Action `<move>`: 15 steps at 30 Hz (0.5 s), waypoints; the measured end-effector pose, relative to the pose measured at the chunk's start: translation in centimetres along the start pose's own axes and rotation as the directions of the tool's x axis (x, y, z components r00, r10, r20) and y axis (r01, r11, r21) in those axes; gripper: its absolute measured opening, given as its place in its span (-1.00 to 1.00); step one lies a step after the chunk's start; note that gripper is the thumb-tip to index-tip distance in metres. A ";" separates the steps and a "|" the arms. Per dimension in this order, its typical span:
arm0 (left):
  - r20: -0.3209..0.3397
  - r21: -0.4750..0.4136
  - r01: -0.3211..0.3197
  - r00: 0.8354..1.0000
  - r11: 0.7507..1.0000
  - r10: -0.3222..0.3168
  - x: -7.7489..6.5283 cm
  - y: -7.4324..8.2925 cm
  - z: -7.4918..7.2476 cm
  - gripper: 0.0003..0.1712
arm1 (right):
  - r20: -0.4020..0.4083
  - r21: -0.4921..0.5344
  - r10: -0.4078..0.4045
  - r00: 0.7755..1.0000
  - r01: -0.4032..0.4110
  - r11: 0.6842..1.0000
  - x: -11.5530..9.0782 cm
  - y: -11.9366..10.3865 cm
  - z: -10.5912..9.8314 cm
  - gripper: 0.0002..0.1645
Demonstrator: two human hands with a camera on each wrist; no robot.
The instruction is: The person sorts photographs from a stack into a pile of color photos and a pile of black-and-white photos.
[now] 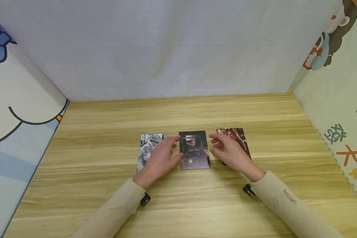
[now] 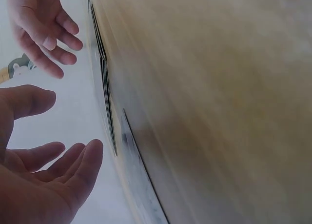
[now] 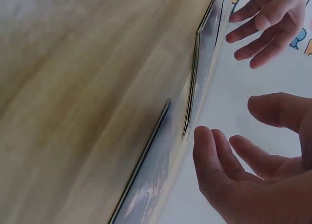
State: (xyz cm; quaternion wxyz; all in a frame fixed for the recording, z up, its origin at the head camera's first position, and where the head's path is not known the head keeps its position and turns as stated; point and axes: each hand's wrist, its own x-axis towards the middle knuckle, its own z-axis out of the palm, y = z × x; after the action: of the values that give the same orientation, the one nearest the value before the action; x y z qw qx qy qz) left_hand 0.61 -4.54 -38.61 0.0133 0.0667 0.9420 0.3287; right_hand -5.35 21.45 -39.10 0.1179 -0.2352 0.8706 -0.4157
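Note:
Three photo cards lie side by side on the wooden table. The middle stack of dark photo cards [image 1: 194, 155] sits between the two hands; dark layered edges show along its side in the wrist views. My left hand [image 1: 162, 157] hovers over the black-and-white photo card [image 1: 145, 148], partly hiding it, with thumb and fingertips close to the middle stack's left edge. Over the reddish photo card [image 1: 240, 137] hangs my right hand [image 1: 230, 152], its bent fingers pointing toward the stack's right edge. Both wrist views show thumb and fingers apart, with nothing between them.
The wood-grain table [image 1: 107, 129] meets a pale cloth wall [image 1: 172, 59] at the back. Printed panels with cartoon figures stand at the left and right sides. A black strap end [image 1: 145, 199] juts from the left sleeve, and another black piece [image 1: 249, 189] from the right.

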 end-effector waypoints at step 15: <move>0.048 -0.018 0.046 0.998 0.999 -0.045 0.6 0.1 0.1 -0.24 | 0.073 0.006 0.039 0.997 -0.039 0.999 0.5 0.0 0.0 -0.36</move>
State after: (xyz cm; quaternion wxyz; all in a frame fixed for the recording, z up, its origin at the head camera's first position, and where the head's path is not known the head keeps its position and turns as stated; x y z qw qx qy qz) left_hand 0.08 -4.29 -38.59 0.0439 0.0530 0.9396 0.3354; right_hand -5.82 21.21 -39.09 0.1584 -0.2327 0.8687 -0.4076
